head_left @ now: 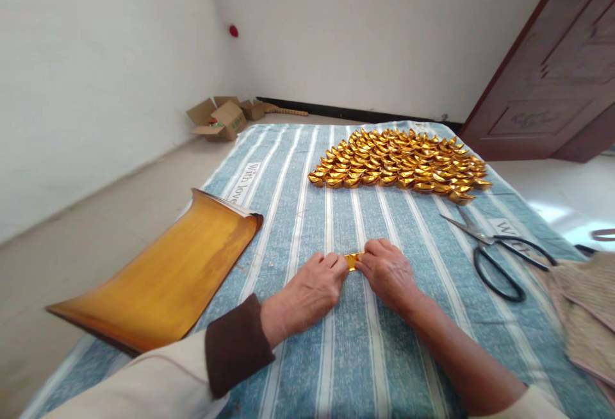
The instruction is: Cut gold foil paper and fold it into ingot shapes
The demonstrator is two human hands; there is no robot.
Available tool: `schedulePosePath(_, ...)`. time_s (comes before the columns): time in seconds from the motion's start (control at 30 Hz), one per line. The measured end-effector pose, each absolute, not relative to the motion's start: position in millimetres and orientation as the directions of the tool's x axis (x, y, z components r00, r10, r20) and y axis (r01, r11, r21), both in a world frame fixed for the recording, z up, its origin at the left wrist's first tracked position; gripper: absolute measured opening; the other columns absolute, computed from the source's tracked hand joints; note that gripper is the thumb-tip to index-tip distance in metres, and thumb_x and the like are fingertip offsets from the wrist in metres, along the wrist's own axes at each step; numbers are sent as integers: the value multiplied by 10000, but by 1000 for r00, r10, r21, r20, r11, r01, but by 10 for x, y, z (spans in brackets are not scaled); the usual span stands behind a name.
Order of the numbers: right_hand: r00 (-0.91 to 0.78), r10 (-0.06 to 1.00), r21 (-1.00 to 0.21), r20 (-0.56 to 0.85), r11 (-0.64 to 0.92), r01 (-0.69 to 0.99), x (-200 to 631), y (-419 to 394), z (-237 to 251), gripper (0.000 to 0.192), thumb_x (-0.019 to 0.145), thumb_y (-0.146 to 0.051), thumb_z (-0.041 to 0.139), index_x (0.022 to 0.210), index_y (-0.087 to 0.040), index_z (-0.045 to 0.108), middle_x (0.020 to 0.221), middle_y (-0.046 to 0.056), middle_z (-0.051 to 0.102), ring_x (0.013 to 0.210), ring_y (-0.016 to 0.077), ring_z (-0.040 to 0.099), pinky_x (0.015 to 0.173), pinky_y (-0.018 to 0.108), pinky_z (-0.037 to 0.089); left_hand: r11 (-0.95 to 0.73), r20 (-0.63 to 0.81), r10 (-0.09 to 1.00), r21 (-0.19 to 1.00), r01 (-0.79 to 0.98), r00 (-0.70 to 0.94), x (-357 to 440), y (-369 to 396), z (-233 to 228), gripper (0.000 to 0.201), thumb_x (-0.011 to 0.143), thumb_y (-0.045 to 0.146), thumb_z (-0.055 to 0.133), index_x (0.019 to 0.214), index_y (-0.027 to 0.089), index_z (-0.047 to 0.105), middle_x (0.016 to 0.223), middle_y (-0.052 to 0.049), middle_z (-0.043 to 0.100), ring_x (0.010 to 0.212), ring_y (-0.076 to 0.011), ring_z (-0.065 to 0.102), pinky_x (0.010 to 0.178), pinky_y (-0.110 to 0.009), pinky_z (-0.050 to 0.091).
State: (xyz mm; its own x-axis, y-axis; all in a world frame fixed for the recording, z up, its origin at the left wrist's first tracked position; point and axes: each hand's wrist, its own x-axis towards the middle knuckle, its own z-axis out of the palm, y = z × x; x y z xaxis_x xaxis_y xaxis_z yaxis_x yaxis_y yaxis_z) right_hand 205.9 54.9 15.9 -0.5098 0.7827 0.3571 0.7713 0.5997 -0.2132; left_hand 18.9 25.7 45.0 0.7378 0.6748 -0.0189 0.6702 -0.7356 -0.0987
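Observation:
A small folded strip of gold foil paper (353, 261) lies low over the striped cloth, pinched at both ends. My left hand (312, 287) is closed on its left end, and my right hand (388, 273) grips the right end with fingers bent. Only the short middle of the strip shows; the fingers hide the rest. Beyond my hands, many gold foil ingots (398, 163) stand packed together in rows. To the left lies a stack of gold paper sheets (168, 265), its near left corner hanging past the table edge.
Scissors (490, 239) with black handles lie spread on the right, beside a beige woven cloth (586, 310). A blue striped tablecloth (293, 214) covers the table. Open cardboard boxes (221, 121) sit on the floor by the wall, and a dark red door (538, 73) stands at right.

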Motion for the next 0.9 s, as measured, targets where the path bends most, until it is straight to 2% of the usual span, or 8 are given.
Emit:
schedulePosePath(0.4, -494, 798, -234, 345, 583, 778, 2057, 540, 125, 197, 890, -274, 608, 714, -212, 672, 778, 27, 598, 780, 175, 508, 675, 309, 363, -755, -7, 648, -133, 642, 761, 238, 225, 549, 233, 988, 130, 344, 990, 127, 577, 954, -79, 577, 888, -213, 516, 799, -372, 404)
schedulePosePath(0.67, -469, 802, -218, 370, 566, 795, 2020, 530, 133, 216, 855, -332, 655, 685, -198, 656, 764, 26, 595, 792, 180, 510, 678, 315, 367, -765, 41, 644, 19, 644, 764, 104, 197, 444, 271, 991, 150, 340, 1185, 112, 526, 1104, -121, 586, 998, -231, 534, 851, -385, 422)
schedulePosePath(0.9, -481, 806, -271, 344, 576, 772, 2044, 521, 148, 183, 860, -326, 644, 725, -205, 669, 776, 26, 595, 799, 184, 516, 696, 317, 395, -757, 88, 645, 212, 618, 759, 78, 303, 513, 213, 958, 151, 411, 1057, 182, 596, 1002, -57, 618, 931, -192, 576, 815, -327, 461)
